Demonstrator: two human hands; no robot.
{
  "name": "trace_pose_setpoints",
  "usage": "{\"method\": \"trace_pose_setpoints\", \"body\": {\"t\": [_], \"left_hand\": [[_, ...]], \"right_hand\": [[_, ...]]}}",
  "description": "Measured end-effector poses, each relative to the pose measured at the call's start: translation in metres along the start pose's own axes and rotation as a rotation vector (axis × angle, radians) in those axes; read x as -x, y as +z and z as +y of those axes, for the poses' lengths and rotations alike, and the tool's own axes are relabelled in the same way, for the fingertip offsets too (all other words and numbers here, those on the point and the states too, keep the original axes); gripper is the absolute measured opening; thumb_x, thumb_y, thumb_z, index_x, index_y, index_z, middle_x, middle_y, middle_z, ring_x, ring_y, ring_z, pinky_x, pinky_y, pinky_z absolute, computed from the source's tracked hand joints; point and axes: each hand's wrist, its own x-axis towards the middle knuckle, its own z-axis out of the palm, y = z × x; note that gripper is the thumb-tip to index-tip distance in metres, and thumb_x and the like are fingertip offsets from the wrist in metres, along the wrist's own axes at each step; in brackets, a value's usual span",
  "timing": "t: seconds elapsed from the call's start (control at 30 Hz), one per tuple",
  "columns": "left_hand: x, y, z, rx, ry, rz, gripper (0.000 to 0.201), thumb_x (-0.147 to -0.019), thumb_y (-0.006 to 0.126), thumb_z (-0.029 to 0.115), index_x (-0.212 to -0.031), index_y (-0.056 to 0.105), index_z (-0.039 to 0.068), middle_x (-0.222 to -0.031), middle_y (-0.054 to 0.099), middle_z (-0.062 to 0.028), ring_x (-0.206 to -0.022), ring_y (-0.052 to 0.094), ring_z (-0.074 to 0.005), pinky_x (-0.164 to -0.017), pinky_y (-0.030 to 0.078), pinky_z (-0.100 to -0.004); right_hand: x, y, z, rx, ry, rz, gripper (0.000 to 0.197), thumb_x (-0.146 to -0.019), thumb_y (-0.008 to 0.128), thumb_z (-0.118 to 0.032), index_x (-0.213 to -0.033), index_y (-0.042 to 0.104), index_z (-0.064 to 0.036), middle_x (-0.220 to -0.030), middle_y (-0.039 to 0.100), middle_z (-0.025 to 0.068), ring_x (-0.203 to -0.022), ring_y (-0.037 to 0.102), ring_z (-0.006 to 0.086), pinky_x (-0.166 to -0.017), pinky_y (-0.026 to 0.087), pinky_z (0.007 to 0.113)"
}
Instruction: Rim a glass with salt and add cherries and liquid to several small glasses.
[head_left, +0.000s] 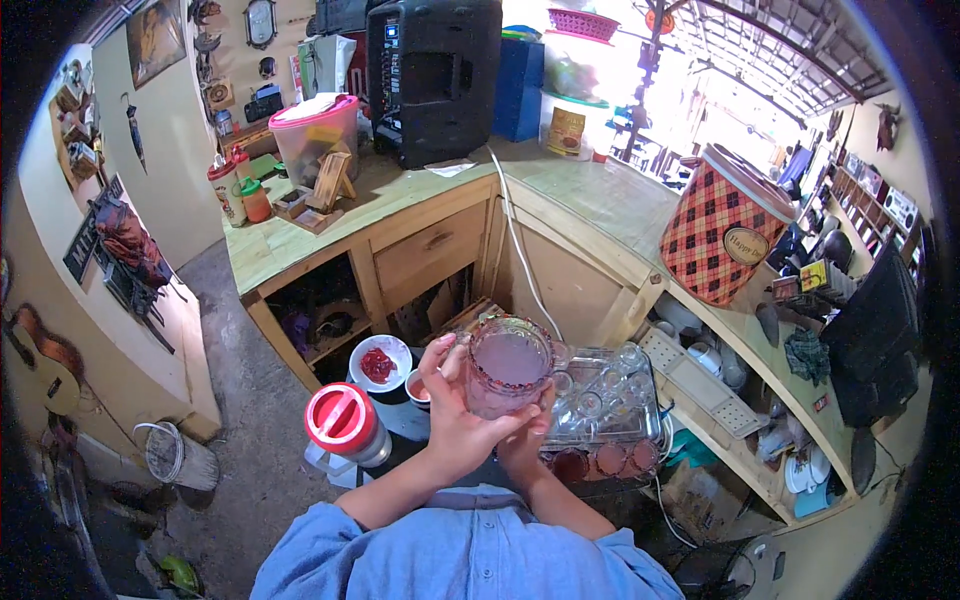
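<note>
A clear, pink-tinted glass jar [507, 366] with a beaded dark red rim is held up in front of my chest. My left hand [455, 415] is closed round its left side, thumb across the front. Cupped under its lower right side is my right hand [525, 430], its fingers partly hidden by the glass. Cloudy pinkish contents show through the mouth; I cannot tell what they are. Just left of my hands stand a white tub [381, 362] with something red inside and a clear jar with a red lid [345, 417].
To the right, a metal tray [590, 435] carries several clear glasses [612, 385], with dark red round pieces [611, 459] along its near side. An L-shaped wooden counter [590, 195] bears a black speaker [435, 85] and a plaid canister [722, 230]. A white cable [525, 245] hangs down its front.
</note>
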Motion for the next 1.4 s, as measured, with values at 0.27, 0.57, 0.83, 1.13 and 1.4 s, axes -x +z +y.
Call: {"method": "trace_pose_setpoints", "body": {"t": [0.27, 0.57, 0.83, 1.13, 1.4], "left_hand": [[0.012, 0.003, -0.005, -0.084, 0.059, 0.027, 0.111, -0.061, 0.079, -0.002, -0.136, -0.001, 0.016, -0.131, 0.037, -0.0207, -0.120, 0.044, -0.0296, -0.101, 0.037, -0.0422], [0.011, -0.017, 0.034, -0.463, 0.140, -0.238, 0.113, -0.068, 0.080, 0.008, -0.138, -0.009, 0.012, -0.135, 0.033, -0.0270, -0.125, 0.041, -0.0328, -0.102, 0.036, -0.0422], [0.006, -0.040, 0.047, -0.386, -0.070, -0.027, 0.095, -0.065, 0.083, 0.018, -0.135, 0.020, 0.005, -0.107, 0.057, -0.0137, -0.094, 0.059, -0.0187, -0.075, 0.048, -0.0275], [-0.016, -0.029, -0.001, 0.221, -0.229, -0.253, 0.076, -0.056, 0.088, 0.010, -0.117, 0.044, 0.003, -0.106, 0.054, -0.0050, -0.099, 0.053, -0.0138, -0.088, 0.042, -0.0285], [-0.015, -0.029, 0.002, 0.334, -0.371, -0.208, 0.076, -0.050, 0.089, 0.001, -0.109, 0.043, 0.008, -0.077, 0.034, 0.0102, -0.066, 0.030, 0.0003, -0.062, 0.030, -0.0140]], "right_hand": [[0.000, 0.002, 0.005, 0.152, -0.063, 0.062, 0.065, -0.082, 0.050, -0.066, -0.105, 0.026, -0.0096, -0.111, 0.035, 0.0079, -0.107, 0.041, 0.0182, -0.094, 0.035, 0.036], [0.007, 0.007, -0.006, 0.314, -0.172, 0.226, 0.046, -0.092, 0.043, -0.051, -0.101, 0.036, -0.0071, -0.106, 0.047, 0.0080, -0.102, 0.050, 0.0181, -0.089, 0.043, 0.036], [0.001, -0.004, 0.002, -0.286, 0.085, 0.315, 0.057, -0.098, 0.028, -0.047, -0.135, 0.032, -0.0035, -0.132, 0.043, 0.0140, -0.119, 0.046, 0.0297, -0.103, 0.034, 0.044], [0.000, -0.002, -0.007, -0.203, 0.164, 0.401, 0.056, -0.097, 0.028, -0.048, -0.134, 0.034, -0.0057, -0.127, 0.047, 0.0120, -0.114, 0.051, 0.0276, -0.096, 0.042, 0.041], [-0.007, -0.003, -0.011, -0.225, 0.215, 0.354, 0.053, -0.097, 0.029, -0.046, -0.130, 0.038, -0.0046, -0.123, 0.050, 0.0117, -0.112, 0.052, 0.0258, -0.093, 0.044, 0.041]]}}
